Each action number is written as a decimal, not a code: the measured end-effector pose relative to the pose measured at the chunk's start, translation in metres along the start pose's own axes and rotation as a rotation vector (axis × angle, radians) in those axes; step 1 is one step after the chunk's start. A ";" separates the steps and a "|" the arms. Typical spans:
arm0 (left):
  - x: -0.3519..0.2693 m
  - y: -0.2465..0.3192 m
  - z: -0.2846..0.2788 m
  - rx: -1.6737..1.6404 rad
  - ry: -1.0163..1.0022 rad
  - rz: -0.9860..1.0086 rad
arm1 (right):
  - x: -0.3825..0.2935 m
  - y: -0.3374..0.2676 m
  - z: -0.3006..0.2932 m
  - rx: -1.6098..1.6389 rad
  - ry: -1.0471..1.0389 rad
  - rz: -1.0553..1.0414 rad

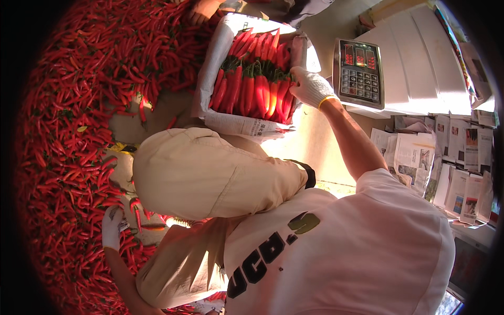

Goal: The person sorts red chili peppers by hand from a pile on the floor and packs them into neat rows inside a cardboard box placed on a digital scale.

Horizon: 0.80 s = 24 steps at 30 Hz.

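Note:
A carton lined with newspaper [202, 94] stands at upper centre. Red chili peppers [246, 92] lie inside in two rows, their green stems meeting around the middle. My right hand [313, 87], in a white knitted glove, is at the carton's right inner edge, its fingertips against the stem ends of the peppers; whether it grips one is hidden. At lower left, my left hand [113, 226], also gloved, rests with curled fingers on a big heap of loose red chili peppers [78, 165]. What those fingers hold cannot be made out.
Right of the carton is a digital scale display with a keypad [359, 73]. White foam boxes [417, 59] stand behind it, with folded newspapers [413, 157] below them. Another person's hand [202, 11] is at the top, near the heap. My bent knees lie between my two hands.

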State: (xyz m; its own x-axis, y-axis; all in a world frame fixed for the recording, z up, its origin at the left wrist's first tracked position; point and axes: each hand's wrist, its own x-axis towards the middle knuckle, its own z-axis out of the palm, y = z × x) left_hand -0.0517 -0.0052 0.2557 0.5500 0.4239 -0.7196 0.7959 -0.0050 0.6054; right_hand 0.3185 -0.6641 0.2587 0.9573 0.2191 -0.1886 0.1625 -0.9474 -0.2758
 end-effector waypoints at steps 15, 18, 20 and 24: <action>-0.014 0.004 0.005 -0.002 -0.012 0.088 | 0.048 0.012 -0.001 0.008 -0.148 0.109; -0.015 0.011 0.006 0.007 -0.024 0.071 | 0.049 0.003 0.004 0.199 -0.280 0.286; -0.018 0.013 0.007 -0.007 -0.023 0.080 | 0.050 0.004 0.005 0.248 -0.403 0.384; -0.019 0.014 0.007 -0.015 -0.021 0.078 | 0.049 0.015 0.004 0.306 -0.332 0.301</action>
State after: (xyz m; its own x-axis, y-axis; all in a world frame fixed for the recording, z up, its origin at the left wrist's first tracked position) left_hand -0.0492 -0.0195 0.2751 0.6156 0.4034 -0.6770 0.7467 -0.0240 0.6647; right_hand 0.3669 -0.6662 0.2413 0.8159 0.0570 -0.5754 -0.2320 -0.8793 -0.4160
